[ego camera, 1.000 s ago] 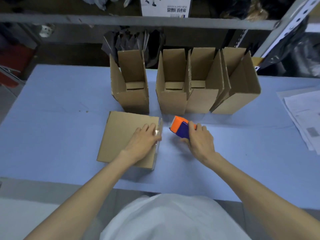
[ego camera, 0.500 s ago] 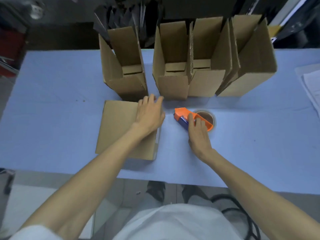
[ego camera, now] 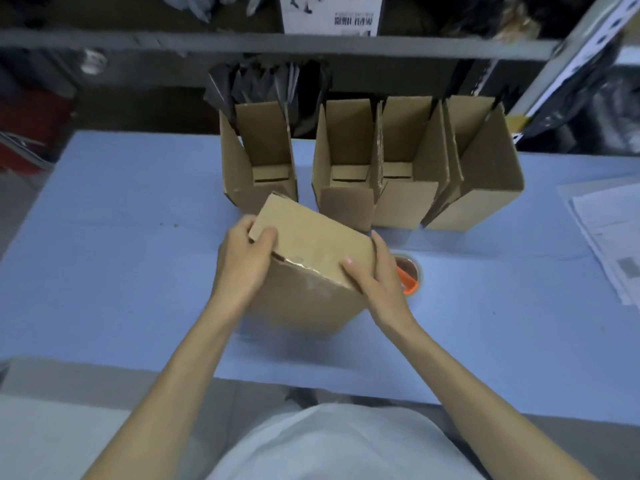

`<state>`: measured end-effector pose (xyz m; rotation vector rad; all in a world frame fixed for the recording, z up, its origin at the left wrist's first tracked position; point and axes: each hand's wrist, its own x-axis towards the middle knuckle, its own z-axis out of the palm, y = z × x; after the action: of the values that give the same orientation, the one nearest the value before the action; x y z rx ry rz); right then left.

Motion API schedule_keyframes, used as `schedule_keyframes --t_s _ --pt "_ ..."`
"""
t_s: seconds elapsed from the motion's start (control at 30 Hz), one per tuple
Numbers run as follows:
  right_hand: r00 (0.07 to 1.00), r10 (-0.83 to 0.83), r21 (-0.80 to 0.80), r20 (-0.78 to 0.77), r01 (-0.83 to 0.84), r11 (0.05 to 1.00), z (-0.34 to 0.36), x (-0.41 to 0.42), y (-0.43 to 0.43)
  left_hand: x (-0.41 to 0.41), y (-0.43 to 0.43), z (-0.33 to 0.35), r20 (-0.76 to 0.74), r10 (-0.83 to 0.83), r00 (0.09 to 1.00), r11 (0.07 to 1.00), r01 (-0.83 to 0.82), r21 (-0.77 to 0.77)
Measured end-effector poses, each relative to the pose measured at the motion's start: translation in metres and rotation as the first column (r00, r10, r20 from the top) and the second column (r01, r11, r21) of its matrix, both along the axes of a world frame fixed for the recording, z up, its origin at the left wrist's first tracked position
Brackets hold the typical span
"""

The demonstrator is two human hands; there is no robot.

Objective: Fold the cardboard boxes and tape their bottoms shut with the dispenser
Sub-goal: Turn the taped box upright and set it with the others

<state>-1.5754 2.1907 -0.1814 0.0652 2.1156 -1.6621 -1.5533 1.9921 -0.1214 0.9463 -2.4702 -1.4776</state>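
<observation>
A folded cardboard box (ego camera: 308, 271) is lifted and tilted above the blue table (ego camera: 114, 271), its taped bottom facing up toward me. My left hand (ego camera: 246, 261) grips its left upper corner, thumb over the top face. My right hand (ego camera: 377, 282) holds its right edge, thumb on the top face. The orange tape dispenser (ego camera: 410, 277) with its brown roll lies on the table just right of my right hand, partly hidden behind it.
Several upright open boxes (ego camera: 349, 188) stand in a row at the table's back, close behind the held box. Papers (ego camera: 609, 237) lie at the right edge. A shelf rail (ego camera: 277, 46) runs above the back.
My right hand let go of the tape dispenser, which now lies on the table. Both hands took hold of the box and lifted and turned it off the table.
</observation>
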Motion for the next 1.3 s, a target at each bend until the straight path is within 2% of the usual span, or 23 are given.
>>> schedule_keyframes --t_s 0.07,0.2,0.27,0.47,0.53,0.6,0.67,0.83,0.93,1.03,1.17,1.2,1.23,1.27,1.3 --pt "1.0 0.022 0.02 -0.005 -0.022 1.0 0.014 -0.006 -0.009 0.023 0.003 -0.008 0.026 0.046 0.999 0.999 -0.046 0.009" --pt "0.99 0.127 0.254 -0.057 -0.108 0.961 0.023 -0.003 -0.025 0.047 0.004 -0.02 0.054 0.146 0.988 0.985 -0.15 0.084" --pt "0.985 0.154 0.318 -0.075 -0.123 0.94 0.022 -0.001 -0.03 0.05 0.004 -0.022 0.059 0.159 0.986 0.977 -0.165 0.133" --pt "0.975 0.12 0.279 -0.189 -0.064 0.958 0.018 -0.005 -0.036 0.056 -0.005 -0.032 0.078 0.227 0.971 0.919 -0.24 0.314" --pt "0.978 0.119 0.308 -0.172 -0.062 0.949 0.021 -0.009 -0.038 0.056 -0.002 -0.033 0.058 0.251 0.966 0.912 -0.256 0.321" --pt "0.976 0.192 0.445 -0.098 -0.129 0.886 0.027 -0.01 -0.044 0.054 0.002 -0.032 0.034 0.277 0.96 0.918 -0.275 0.285" --pt "0.964 0.249 0.56 -0.094 -0.156 0.814 0.03 -0.01 -0.048 0.052 0.006 -0.031 0.034 0.3 0.953 0.919 -0.299 0.256" --pt "0.959 0.239 0.512 -0.153 -0.13 0.849 0.028 -0.023 -0.046 0.05 0.004 -0.033 0.054 0.313 0.948 0.901 -0.315 0.297" --pt "0.959 0.278 0.452 -0.062 -0.221 0.864 0.027 -0.025 -0.046 0.046 0.001 -0.033 0.064 0.338 0.939 0.892 -0.342 0.296" --pt "0.933 0.356 0.275 0.053 -0.356 0.893 0.026 -0.024 -0.042 0.043 -0.003 -0.035 0.079 0.347 0.935 0.877 -0.353 0.325" --pt "0.918 0.349 -0.072 0.189 -0.341 0.937 0.027 -0.039 -0.031 0.041 -0.011 -0.04 0.093 0.343 0.935 0.852 -0.351 0.388" --pt "0.922 0.329 -0.113 0.202 -0.312 0.943 0.027 -0.04 -0.03 0.04 -0.012 -0.041 0.086 0.337 0.938 0.864 -0.344 0.368" --pt "0.94 0.305 -0.085 0.152 -0.295 0.952 0.028 -0.039 -0.03 0.039 -0.011 -0.041 0.058 0.328 0.943 0.894 -0.33 0.304" --pt "0.959 0.285 0.018 0.01 -0.285 0.958 0.03 -0.036 -0.031 0.039 -0.011 -0.04 -0.009 0.306 0.952 0.937 -0.3 0.179" --pt "0.932 0.293 0.154 -0.211 -0.265 0.952 0.032 -0.032 -0.034 0.04 -0.01 -0.039 -0.108 0.25 0.962 0.968 -0.251 0.006"
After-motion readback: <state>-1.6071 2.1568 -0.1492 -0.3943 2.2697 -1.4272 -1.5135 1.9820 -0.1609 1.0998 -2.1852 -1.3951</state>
